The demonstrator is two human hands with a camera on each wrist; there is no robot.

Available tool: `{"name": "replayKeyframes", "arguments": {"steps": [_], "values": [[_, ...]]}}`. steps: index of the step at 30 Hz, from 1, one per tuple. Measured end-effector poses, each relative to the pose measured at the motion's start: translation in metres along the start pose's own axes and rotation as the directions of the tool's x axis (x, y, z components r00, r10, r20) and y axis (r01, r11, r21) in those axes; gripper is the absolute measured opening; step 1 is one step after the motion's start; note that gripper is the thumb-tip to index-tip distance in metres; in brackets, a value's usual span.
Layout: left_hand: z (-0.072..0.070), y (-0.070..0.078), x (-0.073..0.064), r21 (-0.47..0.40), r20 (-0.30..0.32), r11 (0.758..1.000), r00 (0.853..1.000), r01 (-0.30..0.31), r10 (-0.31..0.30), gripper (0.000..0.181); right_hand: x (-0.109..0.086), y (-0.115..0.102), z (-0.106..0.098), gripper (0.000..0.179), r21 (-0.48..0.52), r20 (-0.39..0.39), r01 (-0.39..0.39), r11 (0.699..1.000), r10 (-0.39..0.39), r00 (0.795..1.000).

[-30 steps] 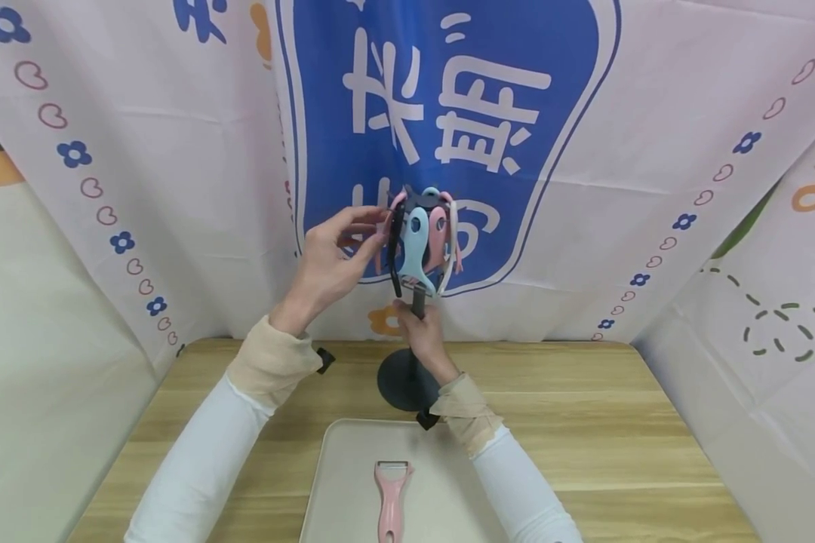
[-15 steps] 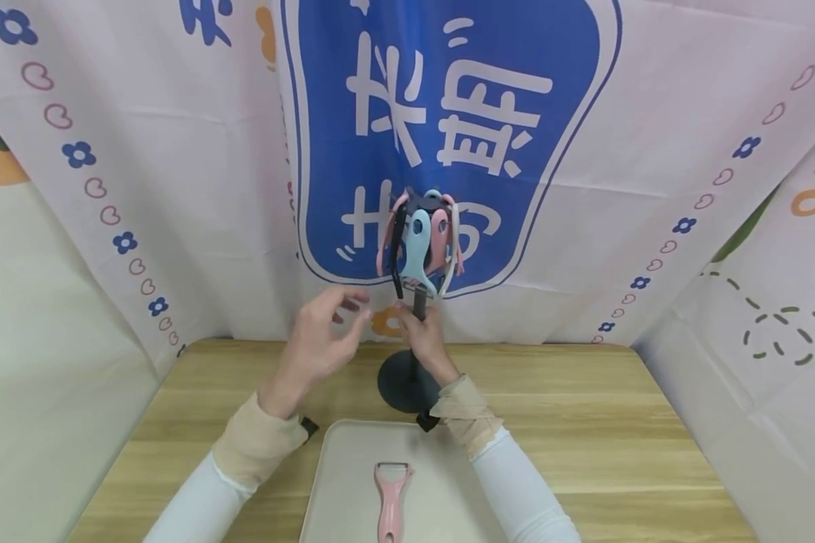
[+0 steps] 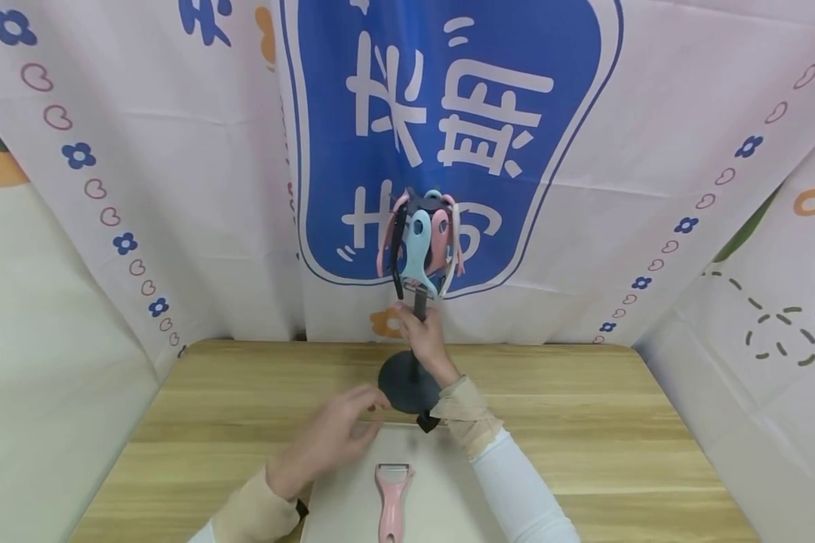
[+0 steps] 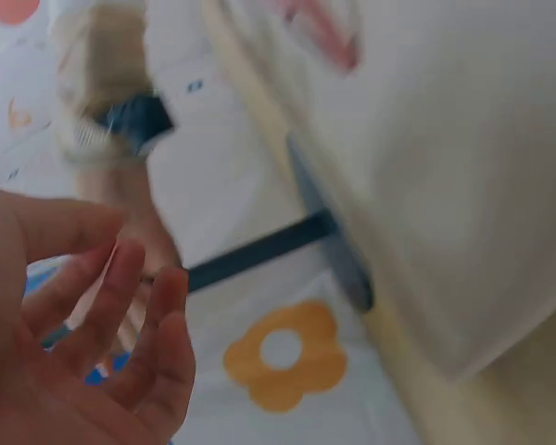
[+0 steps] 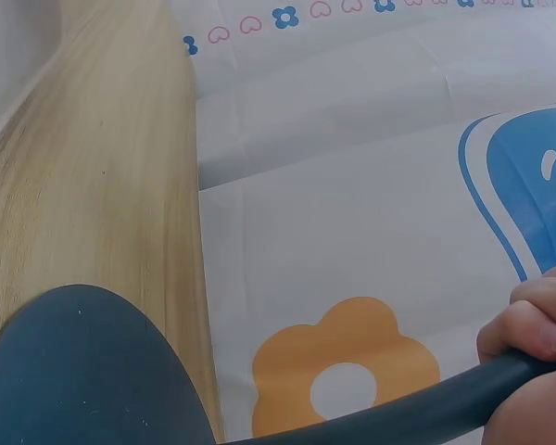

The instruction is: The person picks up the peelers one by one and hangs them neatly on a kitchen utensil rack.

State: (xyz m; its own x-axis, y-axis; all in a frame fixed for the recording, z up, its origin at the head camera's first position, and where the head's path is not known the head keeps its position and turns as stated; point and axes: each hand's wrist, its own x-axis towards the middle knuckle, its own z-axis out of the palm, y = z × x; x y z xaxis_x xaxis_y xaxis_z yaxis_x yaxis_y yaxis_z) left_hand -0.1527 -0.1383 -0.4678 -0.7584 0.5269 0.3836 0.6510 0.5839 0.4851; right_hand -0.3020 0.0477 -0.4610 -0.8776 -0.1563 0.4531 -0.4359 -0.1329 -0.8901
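Observation:
My right hand (image 3: 426, 341) grips the dark upright pole (image 5: 389, 419) of a stand whose round base (image 3: 402, 386) sits on the table. From the stand's top hang several peelers, among them a light blue peeler (image 3: 416, 243), a pink peeler (image 3: 438, 240), a black peeler (image 3: 397, 249) and a white one at the right. Low at the left, my left hand (image 3: 333, 437) hovers over the tray's far-left corner with nothing in its loosely bent fingers (image 4: 167, 362). Another pink peeler (image 3: 391, 505) lies on the tray (image 3: 451, 490), its blade end toward the stand.
The tray lies in front of the stand on a wooden table (image 3: 570, 437). Close behind the table's far edge hangs a printed cloth (image 3: 557, 264), and more cloth stands at both sides.
My left hand has come away from the hanging peelers and down toward the tray, without a peeler. My right hand has stayed on the pole.

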Motion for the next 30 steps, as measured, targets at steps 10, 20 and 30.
{"name": "replayKeyframes", "arguments": {"steps": [10, 20, 30], "values": [[0.036, 0.019, -0.022, 0.053, 0.109, 0.934, 0.931, -0.355, 0.348, 0.046, 0.004, -0.001, -0.002, 0.05, 0.001, 0.019, 0.016, 1.0, -0.016, 1.0], [0.045, 0.03, -0.034, 0.116, 0.352, 0.937, 0.896, -0.328, 0.27, 0.04, 0.003, -0.001, -0.004, 0.052, -0.018, 0.02, -0.021, 1.0, 0.022, 1.0], [0.042, 0.038, -0.033, 0.155, 0.469, 0.95, 0.866, -0.271, 0.17, 0.045, 0.003, -0.005, -0.004, 0.054, -0.046, 0.018, -0.067, 0.997, 0.068, 0.998]]}}
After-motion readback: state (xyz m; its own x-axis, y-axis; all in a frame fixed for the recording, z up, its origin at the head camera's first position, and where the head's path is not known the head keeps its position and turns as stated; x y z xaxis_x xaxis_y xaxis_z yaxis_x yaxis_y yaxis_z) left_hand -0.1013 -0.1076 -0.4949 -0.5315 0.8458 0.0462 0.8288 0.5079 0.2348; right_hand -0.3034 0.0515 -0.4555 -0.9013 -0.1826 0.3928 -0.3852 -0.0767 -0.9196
